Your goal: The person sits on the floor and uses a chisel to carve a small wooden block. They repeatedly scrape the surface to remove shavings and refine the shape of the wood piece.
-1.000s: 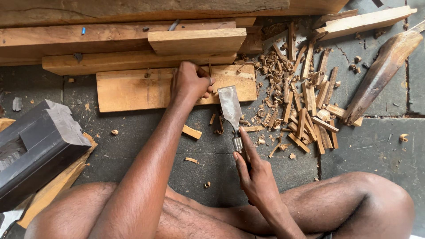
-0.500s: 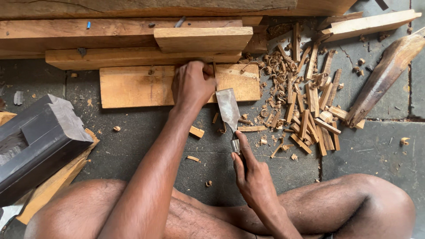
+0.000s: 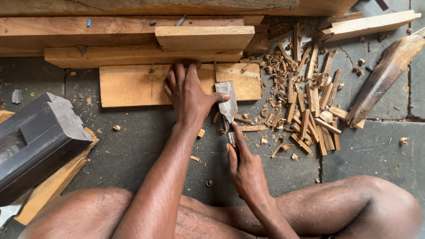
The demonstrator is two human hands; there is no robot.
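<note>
Presently catalogued: board [image 3: 133, 86], flat on the stone floor, pinned by the left hand [image 3: 188, 95], fingers spread, thumb against the chisel [image 3: 228, 106]. Chisel blade lies at the board's near edge; its handle is clasped in the right hand [image 3: 245, 170]. Offcuts [image 3: 310, 106] are heaped right of the board. Judged best practice: board kept weighted, blade guided low, thumb kept behind the edge.

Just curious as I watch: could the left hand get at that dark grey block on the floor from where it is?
Probably yes. The left hand presses the flat board; the dark block lies on the person's left, with only bare floor between.
</note>
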